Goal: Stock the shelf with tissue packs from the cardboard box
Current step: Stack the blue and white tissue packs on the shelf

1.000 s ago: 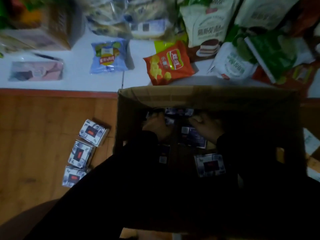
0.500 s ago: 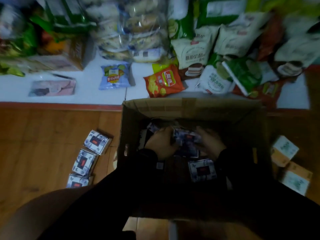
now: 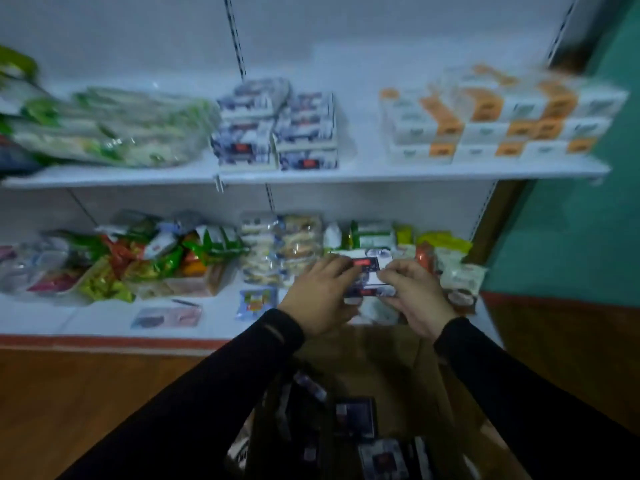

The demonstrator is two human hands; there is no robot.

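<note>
Between both hands I hold a small stack of blue-and-white tissue packs (image 3: pixel 367 276) with red labels, raised above the cardboard box (image 3: pixel 391 362). My left hand (image 3: pixel 322 292) grips the stack's left side and my right hand (image 3: pixel 414 296) grips its right side. More tissue packs (image 3: pixel 356 415) lie deep in the dark box below. On the upper shelf (image 3: pixel 346 173) stands a pile of the same tissue packs (image 3: pixel 277 128), stacked several high in two columns.
Orange-and-white boxes (image 3: pixel 491 119) fill the upper shelf's right part, and green bagged goods (image 3: pixel 114 129) its left. The lower shelf (image 3: pixel 104 320) holds many snack bags (image 3: pixel 145 258). A wooden floor (image 3: pixel 86 403) lies to the left, a green wall (image 3: pixel 571 220) to the right.
Both hands have come up out of the box with a stack of tissue packs. My view has swung up from the box and floor to the shelves.
</note>
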